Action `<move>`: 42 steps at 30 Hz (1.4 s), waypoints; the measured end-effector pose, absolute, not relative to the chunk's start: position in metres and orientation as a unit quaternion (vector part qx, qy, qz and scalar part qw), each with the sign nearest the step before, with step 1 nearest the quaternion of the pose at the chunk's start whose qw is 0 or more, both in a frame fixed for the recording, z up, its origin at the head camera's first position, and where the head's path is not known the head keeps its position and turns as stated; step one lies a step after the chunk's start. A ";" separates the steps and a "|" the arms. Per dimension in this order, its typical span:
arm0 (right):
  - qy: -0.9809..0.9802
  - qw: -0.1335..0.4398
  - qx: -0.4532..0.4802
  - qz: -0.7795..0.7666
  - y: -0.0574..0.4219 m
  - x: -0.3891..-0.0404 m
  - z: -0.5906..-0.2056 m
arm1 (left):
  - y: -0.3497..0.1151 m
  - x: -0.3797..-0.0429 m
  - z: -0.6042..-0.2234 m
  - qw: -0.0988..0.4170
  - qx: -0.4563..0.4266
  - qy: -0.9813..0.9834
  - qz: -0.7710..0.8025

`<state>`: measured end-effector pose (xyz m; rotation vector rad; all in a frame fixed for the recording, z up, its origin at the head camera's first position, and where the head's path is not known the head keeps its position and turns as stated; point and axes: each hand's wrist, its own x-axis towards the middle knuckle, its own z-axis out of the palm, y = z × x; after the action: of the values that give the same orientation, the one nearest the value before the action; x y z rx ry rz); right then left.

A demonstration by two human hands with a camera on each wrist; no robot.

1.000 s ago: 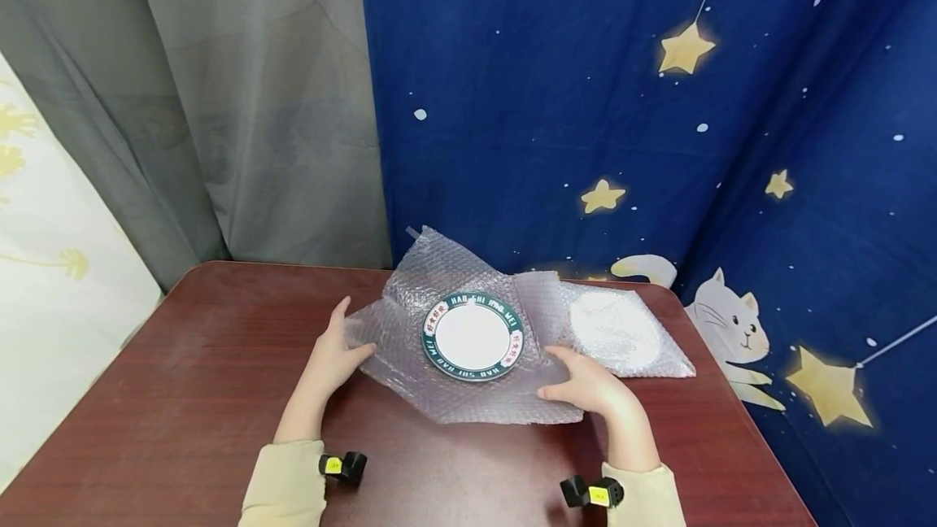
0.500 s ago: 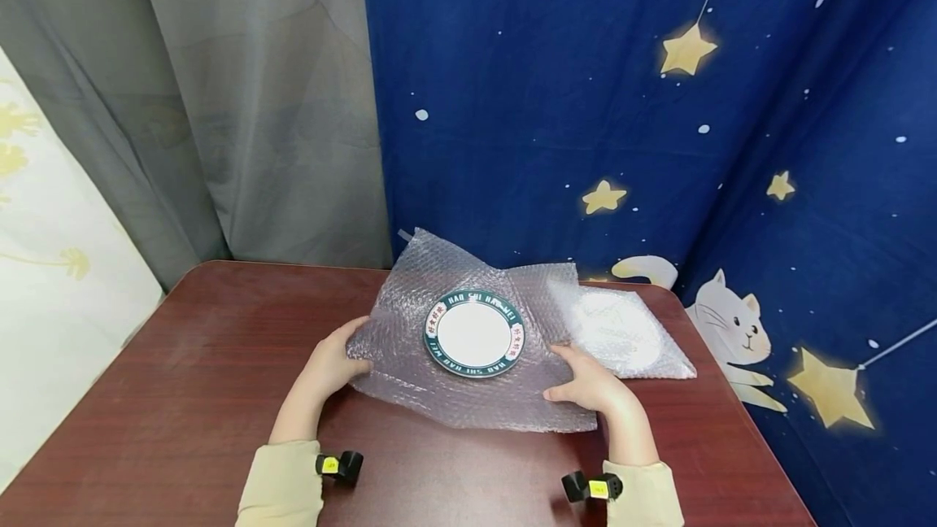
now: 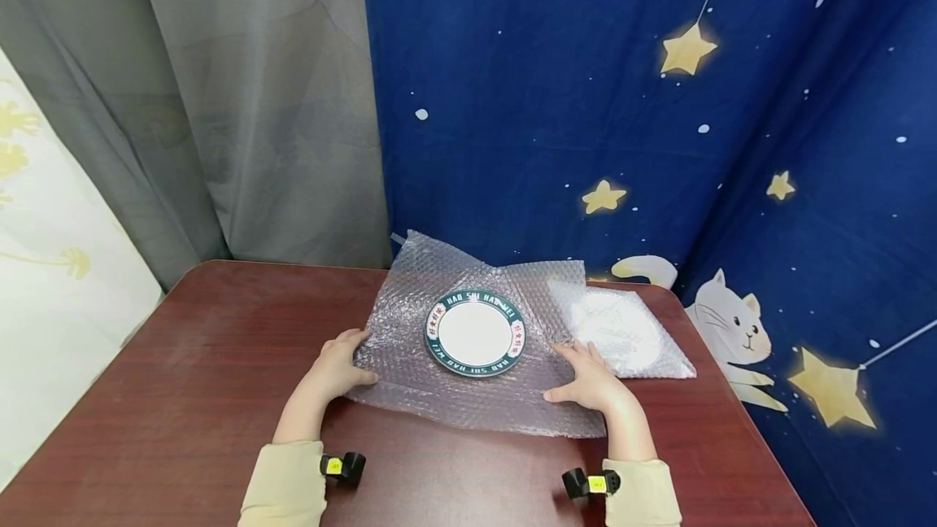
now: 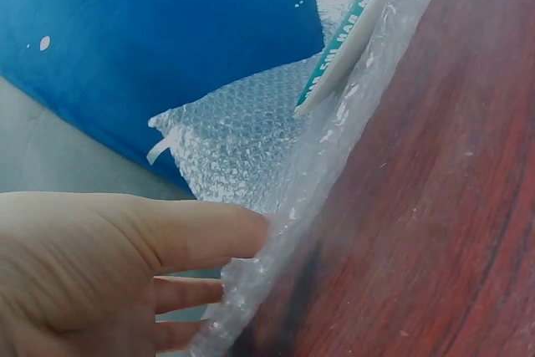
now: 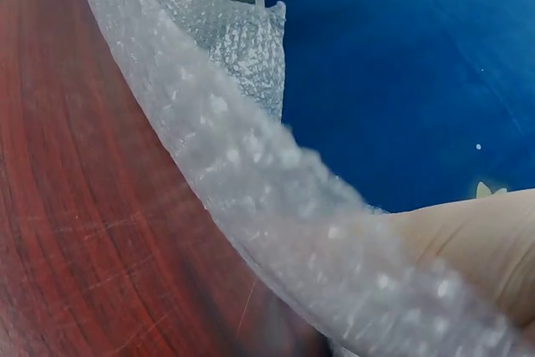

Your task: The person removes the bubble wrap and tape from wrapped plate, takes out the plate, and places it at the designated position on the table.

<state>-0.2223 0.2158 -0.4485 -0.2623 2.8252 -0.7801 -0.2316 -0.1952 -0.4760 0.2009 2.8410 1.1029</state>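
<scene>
A round plate (image 3: 476,334) with a white centre and a green lettered rim lies on a spread sheet of bubble wrap (image 3: 454,407). At the sheet's left edge is my left hand (image 3: 333,368), thumb and fingers apart and touching the wrap. The left wrist view shows its thumb (image 4: 213,233) extended against the wrap's edge, with the plate tilted in view beyond. My right hand (image 3: 591,381) rests on the sheet's right side, thumb and fingers spread. In the right wrist view the raised wrap (image 5: 242,156) hides most of that hand's fingers.
Another bubble-wrapped package (image 3: 622,332), with a round white shape inside, lies at the table's back right, partly overlapped by the open sheet. The reddish-brown table (image 3: 205,397) backs onto grey (image 3: 271,104) and blue star-patterned curtains (image 3: 498,104).
The bubble wrap has spread flatter and wider, its right corners moving right. My left hand's fingers came down to the sheet's edge, and my right hand shifted slightly right.
</scene>
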 end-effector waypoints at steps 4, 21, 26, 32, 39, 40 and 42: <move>0.959 0.098 -0.076 -0.257 0.216 -0.224 -0.451 | -0.193 -0.230 -0.476 0.052 0.064 0.938 0.335; 0.966 0.082 -0.065 -0.238 0.215 -0.227 -0.461 | -0.184 -0.225 -0.468 0.080 0.079 0.953 0.281; 0.974 0.084 -0.054 -0.202 0.209 -0.227 -0.463 | -0.182 -0.222 -0.467 0.090 0.070 0.955 0.273; 0.981 0.071 -0.054 -0.175 0.201 -0.226 -0.466 | -0.183 -0.221 -0.467 0.100 0.066 0.959 0.258; 0.984 0.050 -0.055 -0.165 0.194 -0.223 -0.469 | -0.183 -0.227 -0.464 0.119 0.075 0.962 0.233; 0.984 0.045 -0.058 -0.164 0.193 -0.223 -0.469 | -0.183 -0.228 -0.464 0.122 0.075 0.962 0.232; 0.984 0.029 -0.071 -0.163 0.192 -0.222 -0.470 | -0.182 -0.229 -0.463 0.126 0.075 0.962 0.229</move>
<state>-0.2217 0.1919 -0.4699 -0.2196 3.0342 -0.5014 -0.2294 -0.1824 -0.4627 0.2171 2.8016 0.6678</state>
